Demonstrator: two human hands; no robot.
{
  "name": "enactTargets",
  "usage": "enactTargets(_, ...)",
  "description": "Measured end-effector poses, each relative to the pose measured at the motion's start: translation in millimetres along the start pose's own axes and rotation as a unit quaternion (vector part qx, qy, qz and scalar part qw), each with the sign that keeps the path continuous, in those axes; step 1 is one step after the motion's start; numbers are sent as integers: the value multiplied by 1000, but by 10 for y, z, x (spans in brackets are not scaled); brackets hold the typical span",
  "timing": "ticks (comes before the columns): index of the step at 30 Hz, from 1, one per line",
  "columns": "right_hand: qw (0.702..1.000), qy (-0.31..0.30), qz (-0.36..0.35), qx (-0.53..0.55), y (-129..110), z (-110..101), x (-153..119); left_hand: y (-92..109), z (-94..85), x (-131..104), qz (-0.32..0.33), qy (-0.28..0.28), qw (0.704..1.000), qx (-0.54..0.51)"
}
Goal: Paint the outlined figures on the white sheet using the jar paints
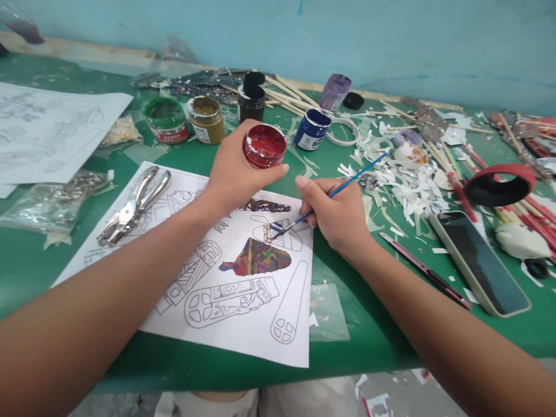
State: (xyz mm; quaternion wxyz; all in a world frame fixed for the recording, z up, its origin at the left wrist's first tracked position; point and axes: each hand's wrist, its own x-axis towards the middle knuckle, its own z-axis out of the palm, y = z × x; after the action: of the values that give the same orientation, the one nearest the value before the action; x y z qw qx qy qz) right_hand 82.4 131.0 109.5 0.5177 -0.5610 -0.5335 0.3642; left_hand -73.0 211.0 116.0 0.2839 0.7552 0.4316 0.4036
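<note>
My left hand [237, 168] is closed round an open jar of red paint [264, 146], held above the top of a printed sheet [256, 341]. In my right hand [332, 211] I grip a thin blue paintbrush [358, 174]. Its tip touches a small outlined shape [278, 233] on the sheet, partly coloured blue and yellow. Just below it lies a bell-like shape [260, 258] filled with red, blue, green and yellow. Beyond it, a dark painted shape [267, 205] is partly hidden by my left hand. Other outlines on the sheet are uncoloured.
A hole punch [134, 208] lies on the sheet's left side. Behind stand green [165, 119], ochre [205, 120], black [251, 104] and blue [313, 130] paint jars. Right of my hand are a craft knife [423, 269], a phone [480, 260], a tape roll [499, 184] and paper scraps [406, 188].
</note>
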Motion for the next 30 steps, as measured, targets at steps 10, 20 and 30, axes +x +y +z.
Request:
enactTargets(10, 1000, 8, -5, -13, -2, -30, -10, -15, 7, 5, 13, 11, 1000, -5)
enactTargets(20, 999, -12, -28, -42, -19, -15, -22, -88, 22, 20, 47, 30, 998, -7)
enactTargets(30, 999, -14, -35, -34, -21, -9, -33, -89, 16, 19, 53, 23, 998, 19)
